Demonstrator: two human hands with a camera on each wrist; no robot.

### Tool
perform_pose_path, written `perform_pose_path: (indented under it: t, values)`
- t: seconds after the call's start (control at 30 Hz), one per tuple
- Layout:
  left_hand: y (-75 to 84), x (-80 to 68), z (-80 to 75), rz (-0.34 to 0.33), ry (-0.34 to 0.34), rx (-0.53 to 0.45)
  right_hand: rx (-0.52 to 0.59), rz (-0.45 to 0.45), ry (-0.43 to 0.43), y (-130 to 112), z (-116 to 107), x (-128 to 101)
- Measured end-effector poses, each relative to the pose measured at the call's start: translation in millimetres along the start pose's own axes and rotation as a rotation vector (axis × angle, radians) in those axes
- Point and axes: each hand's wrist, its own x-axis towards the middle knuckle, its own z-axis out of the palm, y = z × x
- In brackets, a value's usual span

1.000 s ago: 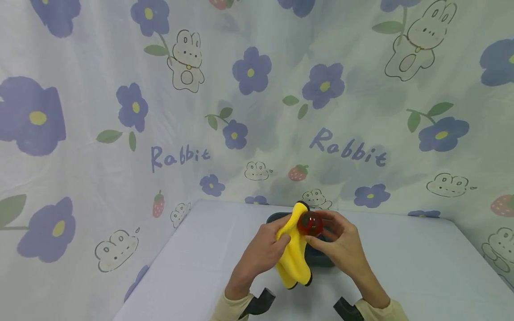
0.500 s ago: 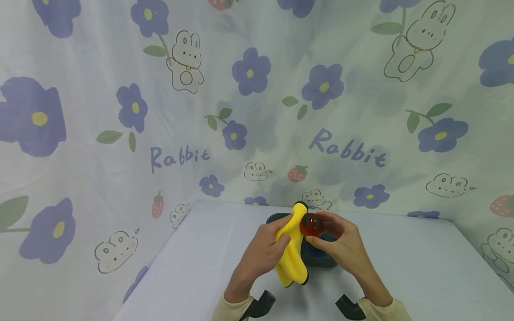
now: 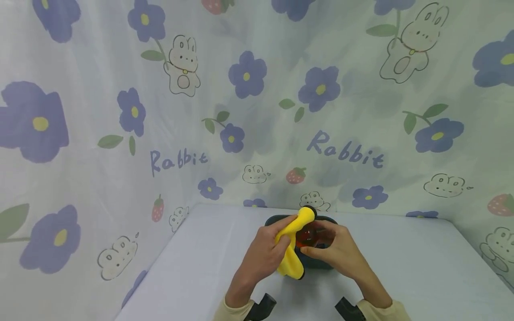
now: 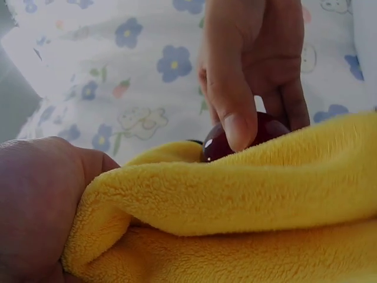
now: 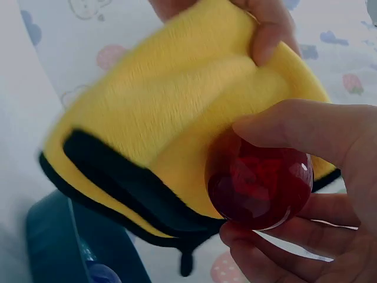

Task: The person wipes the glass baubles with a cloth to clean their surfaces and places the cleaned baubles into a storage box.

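Observation:
My left hand (image 3: 267, 249) grips a folded yellow cloth (image 3: 295, 243) with a black hem and presses it against a glossy red ball (image 3: 307, 236). My right hand (image 3: 335, 249) holds that ball (image 5: 259, 186) between thumb and fingers. In the left wrist view the yellow cloth (image 4: 235, 218) fills the frame, and the ball (image 4: 244, 138) peeks over its fold under a right fingertip (image 4: 235, 127). In the right wrist view the cloth (image 5: 159, 124) covers the ball's far side, with a left thumb (image 5: 268, 29) on top. Both hands hover above a dark blue tray (image 3: 319, 263).
The tray (image 5: 53, 242) sits on a pale table (image 3: 192, 267) and holds something blue and rounded (image 5: 100, 274). A flower-and-rabbit printed sheet (image 3: 257, 102) walls in the back and both sides. Dark wrist mounts (image 3: 261, 305) show at the bottom edge.
The cloth has slid up and over the top of the ball, hiding more of it. Both hands stay close together above the tray, slightly lower in the frame.

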Motion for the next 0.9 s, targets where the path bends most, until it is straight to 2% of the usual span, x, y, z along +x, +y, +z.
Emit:
perform_pose_path:
  t: [0.17,0.47,0.7,0.9]
  values:
    - [-4.0,0.8,-0.3,0.03,0.004,0.017,-0.002,-0.038,-0.017,-2.5,4.7,-2.0]
    - [-9.7,3.7,-0.9,0.04,-0.003,0.018,-0.026,-0.101,-0.019,-5.8,6.4,-5.6]
    - [-14.5,5.2,-3.8,0.021,-0.03,-0.053,0.025,-0.163,-0.003,-8.6,7.1,-8.6]
    - [-17.4,5.3,-1.9,-0.008,-0.056,-0.08,0.115,-0.207,0.056,-10.7,8.9,-9.2]
